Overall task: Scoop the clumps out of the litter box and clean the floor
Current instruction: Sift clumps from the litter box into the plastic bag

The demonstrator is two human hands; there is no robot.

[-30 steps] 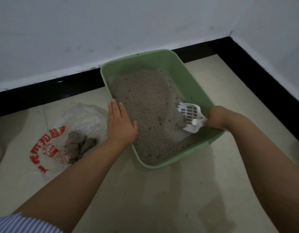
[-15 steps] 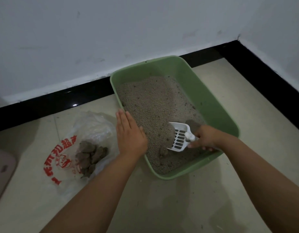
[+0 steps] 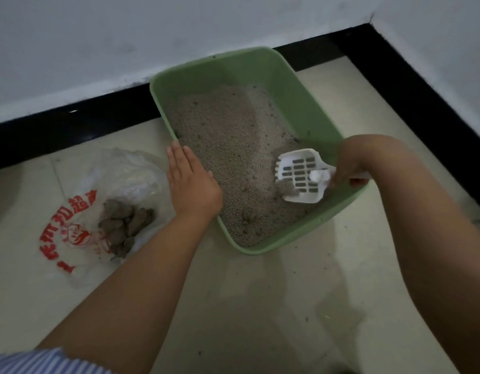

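A green litter box (image 3: 301,85) full of grey litter (image 3: 225,136) sits on the tiled floor near the wall corner. My right hand (image 3: 349,163) grips the handle of a white slotted scoop (image 3: 301,175), held just above the litter at the box's near right side. A small grey clump (image 3: 286,188) lies at the scoop's front edge. My left hand (image 3: 191,184) rests flat with straight fingers on the box's left rim. Left of the box lies a clear plastic bag (image 3: 120,179) with red print, holding several dark clumps (image 3: 124,225).
A black baseboard (image 3: 71,125) runs along the white walls behind and to the right. The beige tiled floor (image 3: 260,306) in front of the box shows small scattered specks of litter.
The scoop has lifted out of the litter and now carries a small clump at its front edge. My left hand stays on the left rim. The camera has shifted slightly.
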